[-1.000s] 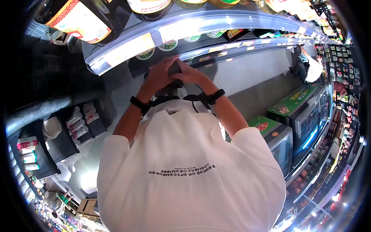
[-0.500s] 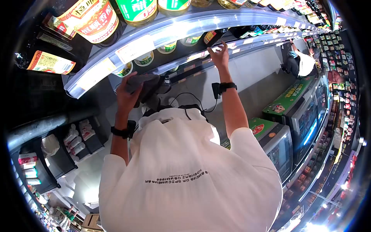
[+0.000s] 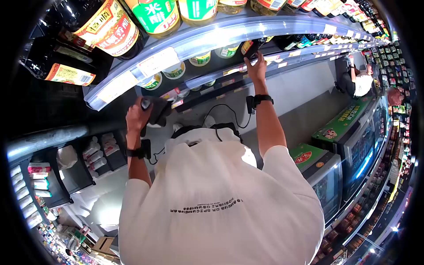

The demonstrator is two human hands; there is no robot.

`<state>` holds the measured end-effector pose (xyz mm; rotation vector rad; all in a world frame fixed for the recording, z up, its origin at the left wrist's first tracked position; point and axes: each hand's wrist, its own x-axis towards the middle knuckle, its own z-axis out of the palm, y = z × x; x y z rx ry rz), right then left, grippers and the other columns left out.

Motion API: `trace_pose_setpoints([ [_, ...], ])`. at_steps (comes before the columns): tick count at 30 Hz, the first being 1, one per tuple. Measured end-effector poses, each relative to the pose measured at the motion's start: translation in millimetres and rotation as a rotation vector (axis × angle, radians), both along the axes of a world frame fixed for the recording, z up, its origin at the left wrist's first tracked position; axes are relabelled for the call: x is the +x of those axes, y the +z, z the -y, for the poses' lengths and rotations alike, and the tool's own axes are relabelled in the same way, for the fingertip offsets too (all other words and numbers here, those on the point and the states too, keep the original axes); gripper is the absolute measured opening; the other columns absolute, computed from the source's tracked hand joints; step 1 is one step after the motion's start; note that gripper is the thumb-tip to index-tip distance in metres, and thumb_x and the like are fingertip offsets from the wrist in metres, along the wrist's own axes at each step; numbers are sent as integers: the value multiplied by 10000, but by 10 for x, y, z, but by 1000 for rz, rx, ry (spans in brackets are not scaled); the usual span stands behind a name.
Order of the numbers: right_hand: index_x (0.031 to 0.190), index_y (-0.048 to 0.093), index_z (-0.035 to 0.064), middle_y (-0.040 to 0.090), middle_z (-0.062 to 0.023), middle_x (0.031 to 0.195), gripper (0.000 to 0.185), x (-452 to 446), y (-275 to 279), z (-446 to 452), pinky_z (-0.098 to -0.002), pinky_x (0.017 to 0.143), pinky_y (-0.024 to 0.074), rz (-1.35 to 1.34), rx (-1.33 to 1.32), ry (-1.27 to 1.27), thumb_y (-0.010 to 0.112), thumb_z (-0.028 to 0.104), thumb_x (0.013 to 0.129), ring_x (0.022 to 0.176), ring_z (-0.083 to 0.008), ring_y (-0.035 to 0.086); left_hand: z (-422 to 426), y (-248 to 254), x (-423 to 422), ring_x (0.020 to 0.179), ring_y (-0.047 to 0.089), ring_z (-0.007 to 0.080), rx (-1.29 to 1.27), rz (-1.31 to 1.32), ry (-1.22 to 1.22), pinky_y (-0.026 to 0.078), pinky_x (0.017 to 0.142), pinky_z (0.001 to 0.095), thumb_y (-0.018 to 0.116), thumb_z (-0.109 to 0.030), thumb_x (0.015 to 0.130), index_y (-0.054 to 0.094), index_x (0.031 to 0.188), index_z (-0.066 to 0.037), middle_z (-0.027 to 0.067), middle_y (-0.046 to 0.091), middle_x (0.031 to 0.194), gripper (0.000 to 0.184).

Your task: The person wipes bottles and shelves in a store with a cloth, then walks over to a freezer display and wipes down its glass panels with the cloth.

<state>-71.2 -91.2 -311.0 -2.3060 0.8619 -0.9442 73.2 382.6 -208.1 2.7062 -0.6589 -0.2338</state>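
Observation:
My left hand [image 3: 138, 117] is closed on a dark grey cloth [image 3: 160, 109], which hangs bunched beside the shelf's left end. My right hand [image 3: 257, 68] reaches up to the lower shelf, its fingers closed round the near end of a dark bottle [image 3: 250, 47] with an orange and yellow label. Part of that bottle is hidden behind the clear shelf lip. White-and-green labelled containers [image 3: 201, 59] stand left of it on the same shelf.
A clear shelf lip [image 3: 194, 42] with price tags curves across the top. Above it stand several vinegar bottles [image 3: 154, 15]. Green-topped freezers [image 3: 304, 157] are at right, with another person [image 3: 360, 81] crouching beyond. Black racks [image 3: 77, 165] stand at left.
My right hand has closed from spread fingers onto the dark bottle. My left hand has lowered slightly from the shelf edge, with the cloth more bunched. The view has shifted a little.

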Motion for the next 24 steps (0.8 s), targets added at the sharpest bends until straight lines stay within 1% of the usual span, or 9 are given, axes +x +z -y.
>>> trace_pose_setpoints([
  [1,1274,527,16,642,-173,1135,633,11,13,-15,-471,942,407,18,-4,1,803,264,760,1063,-384,569,-58,-24,21,939,657,431,-1,3,12,541,798,496,690,-425,846,610,1175,-127,220,696,1000,451],
  [5,1268,535,17,651,-167,1124,648,55,59,-57,-467,937,416,-16,4,-30,815,281,747,1049,-386,572,-244,-196,45,936,647,457,-30,21,62,540,786,513,716,-431,822,608,1170,-123,231,696,971,478],
  [11,1235,558,17,669,-148,1102,646,170,65,-25,-458,904,458,20,-8,-20,831,326,737,1006,-377,597,-298,-250,47,936,654,446,-122,-38,59,541,780,511,720,-410,832,599,1172,-115,231,693,982,466],
  [15,1238,562,21,662,-166,1114,641,198,100,-126,-446,951,443,-79,22,-131,826,329,742,1053,-374,569,-215,-221,-3,938,655,441,-117,-84,18,542,762,494,717,-386,843,599,1172,-107,225,694,976,447],
  [17,1246,553,24,632,-181,1149,626,180,94,-195,-450,957,441,-89,15,-136,817,307,753,1060,-380,555,-109,-171,-82,946,655,433,-233,-245,-97,538,764,465,730,-345,841,597,1179,-92,228,690,979,442],
  [20,1255,526,18,562,-198,1169,570,130,80,-306,-450,899,470,78,-136,-145,778,235,792,1023,-378,559,32,-113,-136,962,654,422,-317,-282,-333,531,775,438,735,-279,846,586,1182,-73,227,683,995,422],
  [21,1255,526,18,562,-198,1169,570,60,70,-374,-450,899,470,72,-140,-146,778,235,792,1023,-378,559,67,-97,-154,962,654,422,-321,-288,-335,531,775,438,735,-279,846,586,1182,-73,227,683,995,422],
  [23,1252,521,16,561,-196,1163,548,-47,44,-510,-425,875,481,87,214,-258,760,225,805,1015,-353,567,80,-94,-182,969,655,409,-375,-270,-322,528,789,432,735,-230,852,585,1171,-58,217,677,1026,392],
  [24,1223,550,10,592,-173,1126,515,-109,-68,-512,-401,851,495,65,212,-238,755,242,811,996,-312,592,53,-121,-161,969,655,409,-375,-275,-314,528,789,432,735,-230,852,585,1171,-58,217,677,1026,392],
])
